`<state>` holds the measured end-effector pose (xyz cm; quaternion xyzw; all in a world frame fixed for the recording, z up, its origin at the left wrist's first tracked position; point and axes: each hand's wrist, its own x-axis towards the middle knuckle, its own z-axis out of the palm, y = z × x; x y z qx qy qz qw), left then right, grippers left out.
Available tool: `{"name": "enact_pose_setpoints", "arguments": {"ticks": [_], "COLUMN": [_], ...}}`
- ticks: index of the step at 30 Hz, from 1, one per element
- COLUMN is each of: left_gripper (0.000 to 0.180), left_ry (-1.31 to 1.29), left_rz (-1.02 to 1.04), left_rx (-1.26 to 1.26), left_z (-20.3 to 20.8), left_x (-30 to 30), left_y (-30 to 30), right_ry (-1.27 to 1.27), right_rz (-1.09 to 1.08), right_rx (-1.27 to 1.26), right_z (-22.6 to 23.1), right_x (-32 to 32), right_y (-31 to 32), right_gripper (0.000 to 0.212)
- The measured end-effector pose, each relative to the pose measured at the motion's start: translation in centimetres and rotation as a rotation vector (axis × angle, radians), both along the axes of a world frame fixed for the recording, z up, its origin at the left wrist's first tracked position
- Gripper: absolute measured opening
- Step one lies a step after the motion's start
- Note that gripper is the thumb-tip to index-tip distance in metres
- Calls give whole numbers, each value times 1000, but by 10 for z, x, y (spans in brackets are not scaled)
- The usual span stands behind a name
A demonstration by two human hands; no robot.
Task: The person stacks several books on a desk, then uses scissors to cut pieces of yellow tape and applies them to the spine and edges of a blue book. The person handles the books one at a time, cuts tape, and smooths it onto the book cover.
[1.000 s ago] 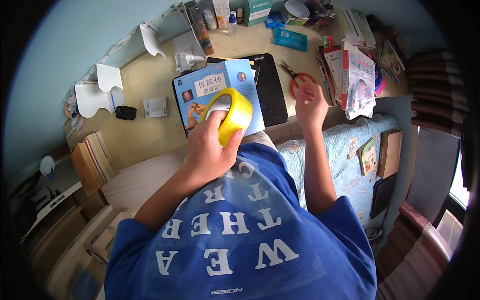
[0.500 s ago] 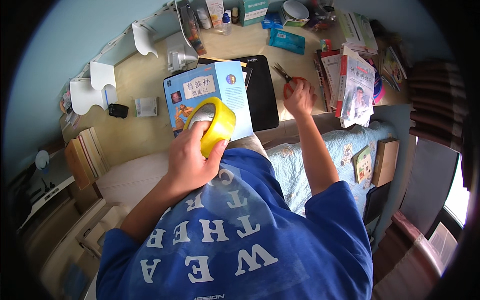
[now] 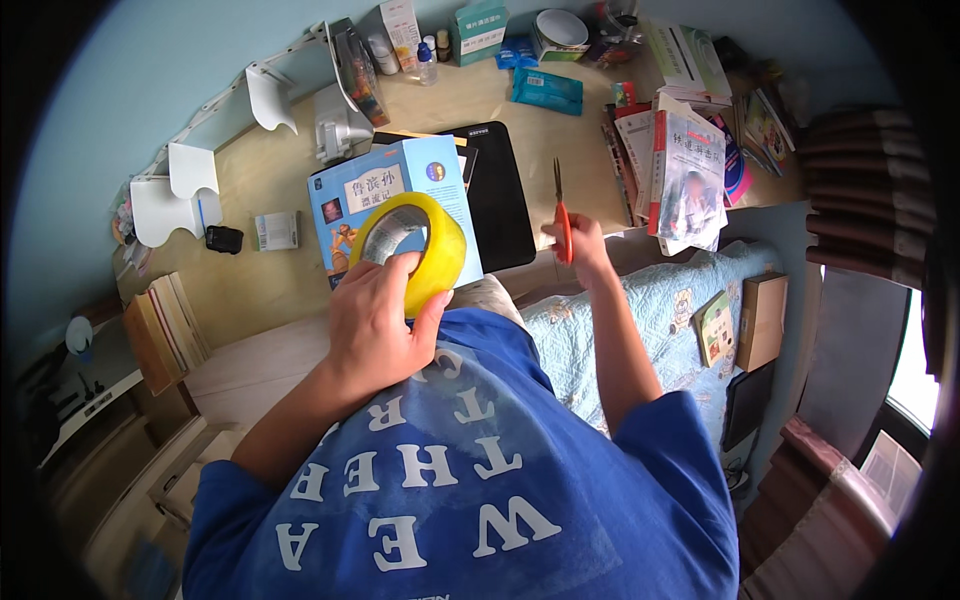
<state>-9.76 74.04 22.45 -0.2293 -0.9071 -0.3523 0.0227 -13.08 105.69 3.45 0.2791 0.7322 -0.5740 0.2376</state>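
A roll of yellow packing tape [image 3: 445,250] is gripped in my left hand [image 3: 375,325], with fingers reaching into its core and the thumb against its outer side. Behind the roll, a blue-covered book [image 3: 400,170] stands open on the desk, its lower part hidden by the tape and hand. In my right hand [image 3: 585,245] is a pair of scissors [image 3: 563,205] with orange-red handles. Their dark blades look closed and point away from me, above the desk's front edge. A black flat mat [image 3: 505,210] lies between the book and the scissors.
A stack of books [image 3: 690,170] sits on the desk [image 3: 270,195] at right. A teal packet [image 3: 547,92], bottles [image 3: 427,65] and boxes line the back. At left are a white box [image 3: 277,231] and a black case [image 3: 223,239]. A quilted bed [image 3: 620,320] adjoins the desk.
My right hand has lifted the scissors off the desk and drawn them toward me, blades now pointing away. My left hand still holds the tape. The view has shifted slightly.
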Motion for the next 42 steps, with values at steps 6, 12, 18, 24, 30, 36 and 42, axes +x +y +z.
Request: {"name": "enact_pose_setpoints", "arguments": {"ticks": [6, 12, 18, 24, 30, 36, 42], "left_gripper": [35, 35, 37, 37, 36, 35, 35], "left_ry": [48, 105, 171, 178, 195, 202, 221], "left_rz": [-8, -121, -201, -179, -155, -119, -131], "left_rx": [5, 54, 72, 79, 91, 112, 145], "left_z": [-7, -6, -5, -2, -1, -1, -1], "left_x": [0, -3, -6, -9, -11, -15, -16], "left_y": [9, 19, 15, 8, -1, -9, -20], "right_ry": [442, 511, 656, 755, 833, 911, 993], "right_rz": [-94, -42, 66, 78, 132, 191, 203], "right_rx": [-248, -247, -65, 61, 28, 121, 221], "right_z": [82, 96, 99, 108, 116, 128, 139], "right_x": [83, 115, 108, 99, 81, 67, 58], "right_y": [-63, -82, -89, -97, -109, -120, -125], "right_gripper": [48, 65, 86, 90, 91, 85, 81]}}
